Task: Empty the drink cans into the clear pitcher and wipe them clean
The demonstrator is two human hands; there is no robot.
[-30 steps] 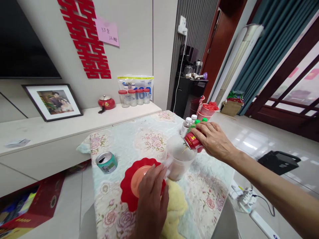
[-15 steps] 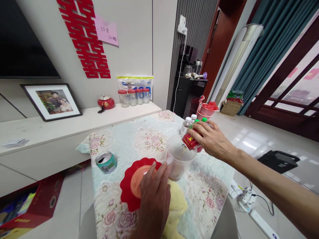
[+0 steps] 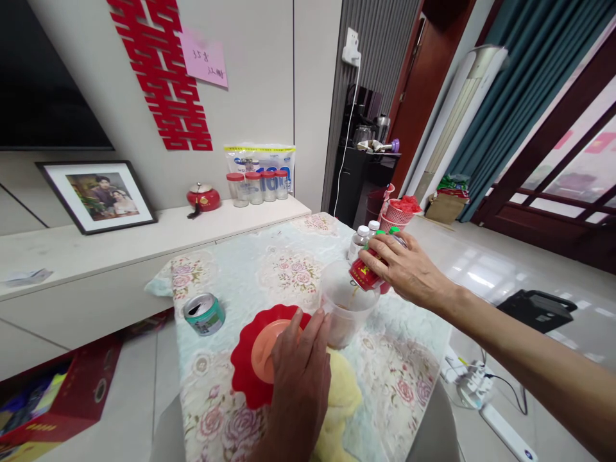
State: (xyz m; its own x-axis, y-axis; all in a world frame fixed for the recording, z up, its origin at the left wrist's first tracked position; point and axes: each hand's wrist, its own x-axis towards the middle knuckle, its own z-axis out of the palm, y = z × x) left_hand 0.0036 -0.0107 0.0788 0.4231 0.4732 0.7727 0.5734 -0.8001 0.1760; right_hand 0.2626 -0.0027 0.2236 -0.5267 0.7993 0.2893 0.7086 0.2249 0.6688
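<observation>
My right hand (image 3: 402,266) is wrapped round a red drink can (image 3: 366,273), tipped with its opening down over a translucent plastic pitcher (image 3: 344,330). A thin brownish stream runs from the can into it. My left hand (image 3: 303,359) lies at the pitcher's near left side, fingers pressed together at its handle; the thumb is hidden. Partly under that hand is a red scalloped dish (image 3: 245,369) with an orange round piece (image 3: 262,353) in its middle. An opened green can (image 3: 204,314) stands to the left. A yellow cloth (image 3: 342,391) lies beside my left hand.
White-capped bottles (image 3: 359,242) and green-capped ones stand behind the red can. Pink baskets (image 3: 399,215) show beyond the table's far corner. A floral cloth (image 3: 291,269) covers the table. Along the wall, a white cabinet (image 3: 260,215) bears lidded jars (image 3: 255,189) and a framed photo.
The red can has shifted very slightly left and stays tipped, its stream still running into the pitcher. My left hand keeps its place, and the view has turned a little.
</observation>
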